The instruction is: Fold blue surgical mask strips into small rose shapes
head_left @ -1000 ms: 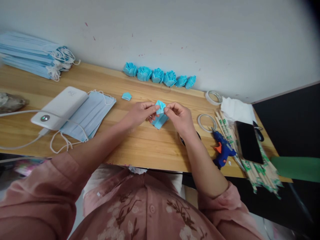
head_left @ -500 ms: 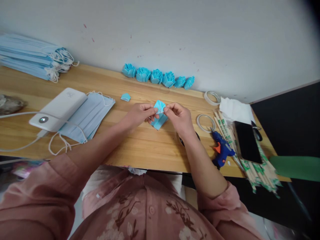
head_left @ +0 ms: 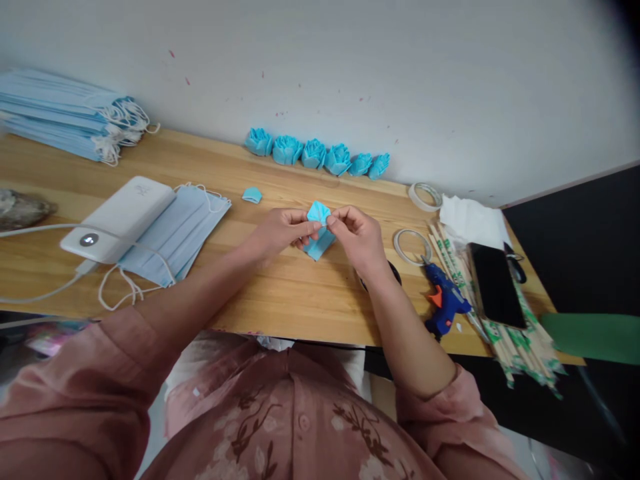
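Observation:
Between both hands is a small folded blue piece (head_left: 319, 212). My left hand (head_left: 287, 230) pinches its lower left edge between thumb and fingers. On the right side, my right hand (head_left: 356, 235) grips the same piece with thumb and forefinger. A blue strip (head_left: 320, 246) shows just below it; whether the two are joined I cannot tell. Up and left of the hands lies another folded blue piece (head_left: 252, 195) on the wooden table (head_left: 290, 300). Several blue folded flowers (head_left: 313, 153) stand in a row along the wall.
At left are a white power bank (head_left: 120, 217) with a cable, loose masks (head_left: 175, 233) and a mask stack (head_left: 55, 113). To the right lie tape rolls (head_left: 411, 247), a blue glue gun (head_left: 444, 300), a black phone (head_left: 496, 285) and wrapped sticks (head_left: 523, 353).
My left thumb has moved slightly right and down along the folded blue piece, toward my right thumb. My right hand has hardly moved.

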{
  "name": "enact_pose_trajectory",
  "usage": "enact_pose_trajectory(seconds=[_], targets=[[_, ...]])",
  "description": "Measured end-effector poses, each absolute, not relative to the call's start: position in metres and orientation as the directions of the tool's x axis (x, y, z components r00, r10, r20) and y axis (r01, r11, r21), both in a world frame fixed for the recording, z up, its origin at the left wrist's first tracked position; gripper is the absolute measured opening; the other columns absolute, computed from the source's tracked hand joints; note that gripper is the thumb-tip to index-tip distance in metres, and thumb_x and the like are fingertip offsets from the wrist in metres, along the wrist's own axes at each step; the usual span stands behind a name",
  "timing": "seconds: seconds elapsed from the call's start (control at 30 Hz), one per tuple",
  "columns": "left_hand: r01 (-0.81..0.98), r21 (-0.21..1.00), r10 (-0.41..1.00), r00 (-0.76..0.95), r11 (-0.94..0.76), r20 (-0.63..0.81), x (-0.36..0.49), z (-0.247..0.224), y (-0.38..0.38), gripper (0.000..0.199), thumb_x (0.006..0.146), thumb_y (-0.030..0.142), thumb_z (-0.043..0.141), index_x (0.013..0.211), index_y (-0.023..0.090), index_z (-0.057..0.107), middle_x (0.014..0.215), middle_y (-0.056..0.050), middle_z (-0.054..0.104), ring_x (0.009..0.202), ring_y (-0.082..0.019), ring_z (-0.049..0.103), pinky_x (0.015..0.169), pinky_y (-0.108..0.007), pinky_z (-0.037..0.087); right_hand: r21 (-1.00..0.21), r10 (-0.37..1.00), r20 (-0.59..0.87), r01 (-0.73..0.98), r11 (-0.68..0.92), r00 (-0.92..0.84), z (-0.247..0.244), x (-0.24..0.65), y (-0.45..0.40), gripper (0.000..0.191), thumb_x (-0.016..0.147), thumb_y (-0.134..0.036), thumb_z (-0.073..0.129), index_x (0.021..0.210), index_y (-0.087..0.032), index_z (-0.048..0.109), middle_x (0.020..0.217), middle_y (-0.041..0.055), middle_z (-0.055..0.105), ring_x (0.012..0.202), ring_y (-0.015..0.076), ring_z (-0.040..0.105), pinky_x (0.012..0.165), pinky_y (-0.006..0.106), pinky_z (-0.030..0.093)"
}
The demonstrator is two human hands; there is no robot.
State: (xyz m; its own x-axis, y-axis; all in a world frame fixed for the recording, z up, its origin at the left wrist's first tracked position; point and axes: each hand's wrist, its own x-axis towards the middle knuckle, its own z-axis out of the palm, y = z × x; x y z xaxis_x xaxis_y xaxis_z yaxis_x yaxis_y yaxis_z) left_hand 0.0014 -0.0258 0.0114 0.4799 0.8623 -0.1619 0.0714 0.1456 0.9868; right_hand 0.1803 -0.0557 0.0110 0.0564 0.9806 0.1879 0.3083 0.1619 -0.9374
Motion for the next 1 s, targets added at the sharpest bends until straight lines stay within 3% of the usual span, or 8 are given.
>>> enact_pose_trajectory(seconds=[0.4, 0.67, 1.0], targets=[[0.105, 0.984, 0.875, 0.452, 0.143, -0.176, 0.0046, 0.0160, -0.0269, 0.016, 0.082, 0.022, 0.062, 0.068, 0.016, 0.057, 0.062, 0.003, 0.058, 0.055, -0.007, 0.052, 0.059, -0.021, 0.046, -0.939, 0.979, 0.197, 0.298, 0.174, 0.050, 0.0130, 0.1822, -0.0570, 0.021, 0.086, -0.041, 0.064, 0.079, -0.021, 0.067, 0.074, -0.0010, 0.066, 0.070, 0.0132, 0.057, 0.070, 0.029, 0.047], [0.151, 0.988, 0.871, 0.485, 0.007, -0.080, 0.0047, 0.0075, -0.0272, 0.017, 0.080, 0.027, 0.063, 0.069, 0.017, 0.054, 0.062, 0.004, 0.053, 0.057, -0.007, 0.049, 0.056, -0.020, 0.039, -0.906, 0.978, 0.205, 0.386, 0.172, 0.043, 0.0133, 0.1823, -0.0578, 0.015, 0.083, -0.035, 0.063, 0.077, -0.021, 0.067, 0.075, -0.0001, 0.070, 0.070, 0.0142, 0.060, 0.070, 0.029, 0.047], [0.140, 0.989, 0.871, 0.478, 0.048, -0.110, 0.0054, 0.0157, -0.0281, 0.015, 0.081, 0.023, 0.063, 0.070, 0.017, 0.054, 0.061, 0.005, 0.053, 0.056, -0.007, 0.048, 0.057, -0.020, 0.043, -0.923, 0.979, 0.195, 0.347, 0.166, 0.052, 0.0157, 0.1827, -0.0570, 0.017, 0.084, -0.033, 0.060, 0.074, -0.022, 0.067, 0.072, -0.0008, 0.067, 0.069, 0.0139, 0.058, 0.070, 0.030, 0.048]])
